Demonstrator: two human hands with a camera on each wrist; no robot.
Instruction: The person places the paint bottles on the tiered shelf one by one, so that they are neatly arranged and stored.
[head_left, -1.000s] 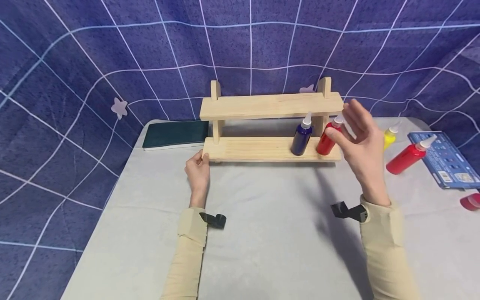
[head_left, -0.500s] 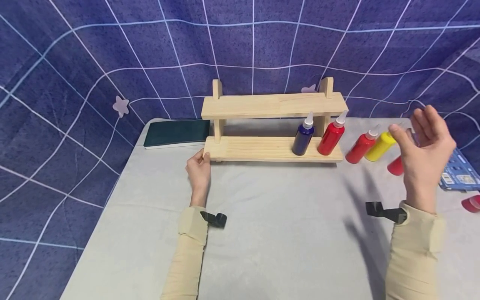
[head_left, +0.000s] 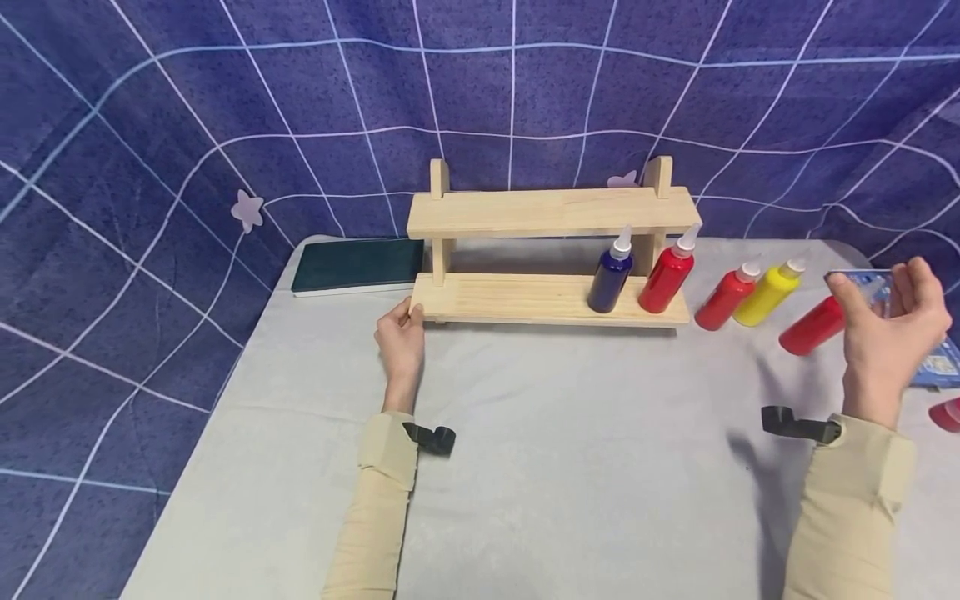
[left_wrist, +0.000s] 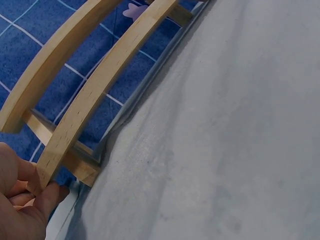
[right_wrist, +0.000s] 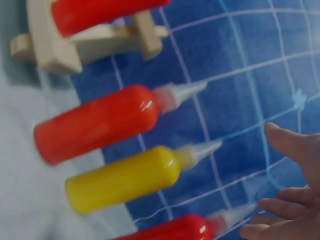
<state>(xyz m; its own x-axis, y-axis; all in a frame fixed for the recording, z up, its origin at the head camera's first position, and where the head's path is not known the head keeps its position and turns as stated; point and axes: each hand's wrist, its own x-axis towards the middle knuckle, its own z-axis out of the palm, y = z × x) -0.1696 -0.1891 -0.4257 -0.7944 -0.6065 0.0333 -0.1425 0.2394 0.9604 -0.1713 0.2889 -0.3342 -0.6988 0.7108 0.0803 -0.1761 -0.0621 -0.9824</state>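
Note:
A two-tier wooden rack (head_left: 551,212) stands at the back of the table. My left hand (head_left: 401,342) pinches the left end of its lower shelf between thumb and fingers, as the left wrist view also shows. A dark blue squeeze bottle (head_left: 610,283) and a red squeeze bottle (head_left: 666,283) stand on that shelf's right part. My right hand (head_left: 892,342) holds nothing, its thumb and fingers spread apart. It is nearest to another red bottle (head_left: 810,327), beyond a red bottle (right_wrist: 97,122) and a yellow bottle (right_wrist: 122,180) that stand right of the rack.
A dark green book (head_left: 358,265) lies left of the rack. At the far right are a blue printed box (head_left: 941,362), partly behind my right hand, and a red item (head_left: 947,414) cut off by the frame. A blue gridded cloth (head_left: 480,92) hangs behind the table.
My right hand has moved right, away from the red bottle on the shelf, past the red and yellow bottles, and lowered slightly. My left hand keeps its hold on the rack.

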